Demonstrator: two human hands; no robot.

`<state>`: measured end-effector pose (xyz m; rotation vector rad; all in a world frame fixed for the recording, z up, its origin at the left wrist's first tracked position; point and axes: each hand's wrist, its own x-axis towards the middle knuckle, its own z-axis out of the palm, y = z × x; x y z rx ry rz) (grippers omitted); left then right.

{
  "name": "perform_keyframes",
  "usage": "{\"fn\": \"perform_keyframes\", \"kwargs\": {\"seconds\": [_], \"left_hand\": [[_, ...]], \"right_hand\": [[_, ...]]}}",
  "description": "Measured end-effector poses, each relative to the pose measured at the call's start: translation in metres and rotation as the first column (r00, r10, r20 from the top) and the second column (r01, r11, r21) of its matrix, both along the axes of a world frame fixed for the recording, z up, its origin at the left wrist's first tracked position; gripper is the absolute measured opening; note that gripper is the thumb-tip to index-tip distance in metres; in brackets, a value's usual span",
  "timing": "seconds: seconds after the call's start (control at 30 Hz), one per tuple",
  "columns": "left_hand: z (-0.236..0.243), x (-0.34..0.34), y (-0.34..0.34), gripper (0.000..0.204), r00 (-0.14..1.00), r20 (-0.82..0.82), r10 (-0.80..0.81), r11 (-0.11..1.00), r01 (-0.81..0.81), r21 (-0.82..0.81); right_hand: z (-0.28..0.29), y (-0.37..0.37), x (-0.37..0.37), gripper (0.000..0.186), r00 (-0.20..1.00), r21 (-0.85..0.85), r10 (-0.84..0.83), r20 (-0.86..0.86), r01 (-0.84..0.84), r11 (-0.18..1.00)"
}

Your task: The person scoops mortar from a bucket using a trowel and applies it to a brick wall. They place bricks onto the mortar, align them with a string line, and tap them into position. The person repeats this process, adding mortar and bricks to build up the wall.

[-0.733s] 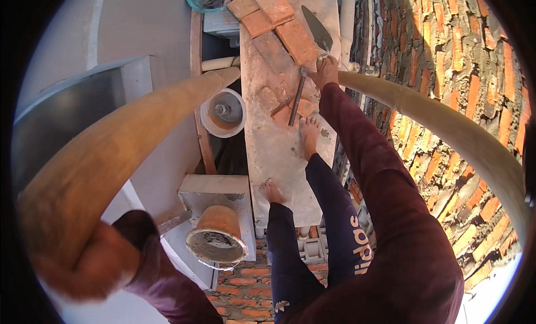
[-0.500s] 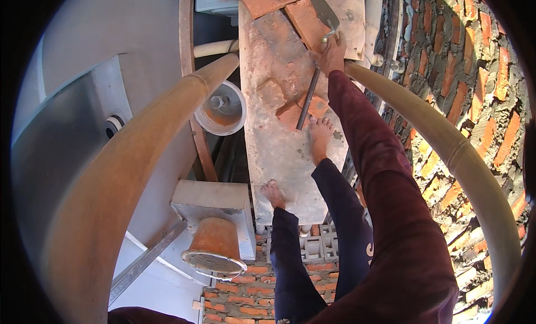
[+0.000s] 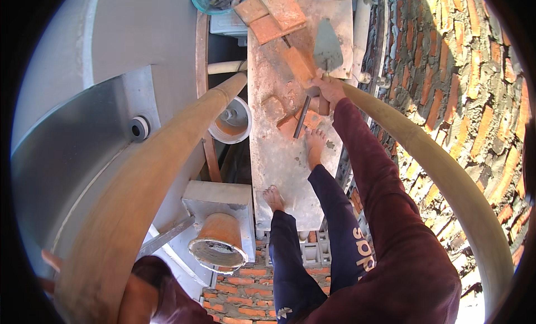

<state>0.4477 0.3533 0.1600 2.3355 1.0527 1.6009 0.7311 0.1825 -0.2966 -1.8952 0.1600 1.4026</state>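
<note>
Closing right hand [image 3: 330, 90] around the handle end of a trowel [image 3: 328, 45], hiding most of the handle and pointing the grey blade away from the body, over the far right part of a pale board [image 3: 287, 179]. Reaching left hand [image 3: 138, 297] in behind the left bamboo pole [image 3: 134, 173], showing fingers on the pole's outer side and the wrist on its inner side; not managing to tell whether gripping the pole or merely passing behind it. Standing barefoot on the board, setting right foot [image 3: 315, 148] ahead of left foot [image 3: 273, 198]. Noting a dark bar-like tool [image 3: 303, 117] aslant between right hand and right foot, upper end just beside the hand. Seeing one brick [image 3: 300, 63] left of the trowel, broken brick pieces [image 3: 287, 125] beside the dark tool, and a cluster of bricks [image 3: 269, 14] farther up the board. Spotting a teal basket [image 3: 220, 0] of small items left of the cluster. Finding a white bucket [image 3: 244, 135] left of the board, partly behind the left pole, and, lower down, an orange bucket [image 3: 220, 229] with grey residue inside. Noting a right bamboo pole [image 3: 441, 162] in front of a rough brick wall [image 3: 469, 101].
</note>
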Motion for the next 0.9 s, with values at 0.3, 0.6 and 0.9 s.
{"fn": "perform_keyframes", "kwargs": {"seconds": [0.3,0.6,0.9], "left_hand": [[0.015,0.0,-0.053,0.104,0.984,0.178,0.031,0.74,0.097,-0.666],[0.077,-0.03,-0.295,0.131,0.908,0.416,-0.053,-0.622,0.296,-0.725],[0.172,0.032,-0.412,0.073,0.599,0.641,-0.479,-0.661,0.234,-0.713]], "right_hand": [[0.227,-0.127,-0.1,0.036,0.967,0.148,-0.02,-0.253,0.059,0.987],[0.53,-0.313,-0.201,0.046,0.871,0.351,-0.236,-0.432,0.403,0.845],[0.619,-0.455,-0.253,0.031,0.833,0.666,-0.509,-0.216,0.507,0.547]]}}
